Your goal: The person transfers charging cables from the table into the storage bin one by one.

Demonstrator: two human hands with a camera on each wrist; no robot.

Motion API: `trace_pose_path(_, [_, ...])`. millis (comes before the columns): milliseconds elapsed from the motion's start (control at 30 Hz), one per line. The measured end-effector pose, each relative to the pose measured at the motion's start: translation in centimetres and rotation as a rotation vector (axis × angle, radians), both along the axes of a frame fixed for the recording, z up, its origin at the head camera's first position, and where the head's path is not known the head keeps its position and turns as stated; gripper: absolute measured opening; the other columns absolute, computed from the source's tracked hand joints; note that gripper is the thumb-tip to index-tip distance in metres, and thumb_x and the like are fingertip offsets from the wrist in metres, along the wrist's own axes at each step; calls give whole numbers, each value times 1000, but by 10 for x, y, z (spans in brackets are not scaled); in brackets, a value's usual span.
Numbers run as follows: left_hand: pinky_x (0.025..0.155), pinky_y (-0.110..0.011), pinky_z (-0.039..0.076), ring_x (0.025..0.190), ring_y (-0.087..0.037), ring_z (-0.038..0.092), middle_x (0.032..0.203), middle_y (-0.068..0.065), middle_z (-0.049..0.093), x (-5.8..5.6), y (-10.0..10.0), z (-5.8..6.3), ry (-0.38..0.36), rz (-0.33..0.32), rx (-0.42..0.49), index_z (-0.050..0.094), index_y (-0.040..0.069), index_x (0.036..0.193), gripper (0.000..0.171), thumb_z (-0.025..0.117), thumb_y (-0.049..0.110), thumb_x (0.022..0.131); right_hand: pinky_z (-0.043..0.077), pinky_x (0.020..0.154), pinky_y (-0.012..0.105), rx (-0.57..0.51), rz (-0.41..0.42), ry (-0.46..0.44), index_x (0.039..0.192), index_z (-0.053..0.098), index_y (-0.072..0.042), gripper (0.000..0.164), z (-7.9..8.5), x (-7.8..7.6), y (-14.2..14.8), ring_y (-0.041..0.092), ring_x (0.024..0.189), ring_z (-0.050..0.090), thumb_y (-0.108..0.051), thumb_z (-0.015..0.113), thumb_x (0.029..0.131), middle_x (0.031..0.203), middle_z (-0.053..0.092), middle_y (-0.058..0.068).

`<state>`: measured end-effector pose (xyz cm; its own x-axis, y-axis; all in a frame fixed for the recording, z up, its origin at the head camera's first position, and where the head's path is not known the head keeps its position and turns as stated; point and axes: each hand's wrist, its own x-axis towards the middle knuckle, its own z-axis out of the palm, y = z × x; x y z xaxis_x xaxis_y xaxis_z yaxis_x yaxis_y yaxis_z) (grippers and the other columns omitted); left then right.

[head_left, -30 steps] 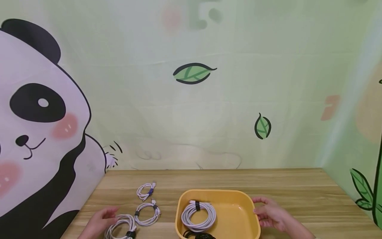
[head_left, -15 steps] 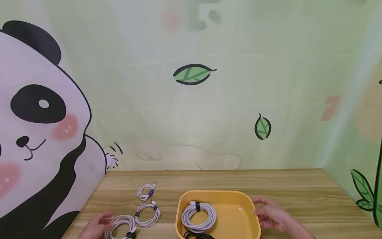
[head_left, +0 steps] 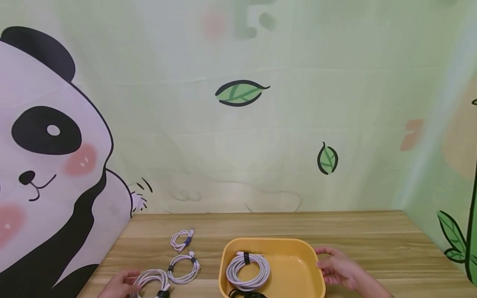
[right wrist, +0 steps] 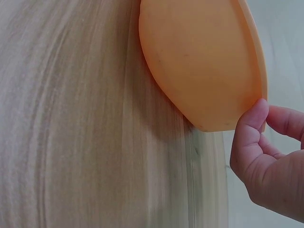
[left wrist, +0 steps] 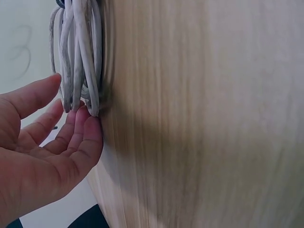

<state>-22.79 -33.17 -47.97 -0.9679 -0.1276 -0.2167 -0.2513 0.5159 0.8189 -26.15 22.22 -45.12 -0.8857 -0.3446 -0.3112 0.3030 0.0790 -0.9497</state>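
Note:
My left hand is at the left edge of a thick white coiled cable bound with a black strap. In the left wrist view the fingers bend loosely under the end of the coiled cable, fingertips right at its strands, thumb beside it. On the right, my right hand pinches the right rim of a yellow plastic bin, thumb and forefinger at its edge in the right wrist view. Inside the bin lie a white coiled cable with a black strap and a black cable, partly cut off by the frame.
Two smaller white coiled cables lie left of the bin: a middle one with dark ties and a small one with a blue tie. The wooden table ends at a printed panda backdrop.
My left hand has drawn back a little to the left, covering less of the thick white coiled cable. The right hand and the bin have stayed in place.

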Motion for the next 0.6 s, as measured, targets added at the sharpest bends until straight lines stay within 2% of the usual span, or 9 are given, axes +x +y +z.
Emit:
trace_pose_path(167, [64, -30, 50, 74, -18, 58, 84, -11, 60, 2, -5, -1, -21, -53, 25, 37, -23, 111, 47, 59, -7, 73, 48, 49, 16, -3, 4, -3, 126, 26, 8, 57, 0, 0, 0, 5, 55, 54, -5, 55, 79, 66, 57, -1])
trace_pose_path(333, [64, -30, 49, 72, -17, 56, 84, -11, 59, -1, -4, -1, -75, 14, 23, 43, -19, 109, 42, 60, -8, 72, 48, 49, 16, 5, 2, -11, 127, 25, 8, 58, 2, 0, 0, 5, 54, 52, -6, 55, 79, 65, 56, -1])
trace_pose_path(400, [63, -30, 49, 70, -16, 56, 83, -12, 58, -1, -3, -2, -94, 62, 26, 45, -17, 108, 41, 60, -9, 71, 48, 49, 16, 6, 1, -13, 127, 24, 8, 59, 3, 0, 0, 5, 53, 52, -6, 55, 79, 64, 56, -1])
trace_pose_path(600, [63, -29, 48, 70, -17, 55, 82, -11, 59, -1, -4, -2, -91, 65, 11, 44, -18, 109, 42, 58, -9, 70, 48, 49, 16, 3, 1, -14, 127, 25, 8, 58, 1, 0, 0, 5, 53, 52, -6, 55, 79, 64, 56, -2])
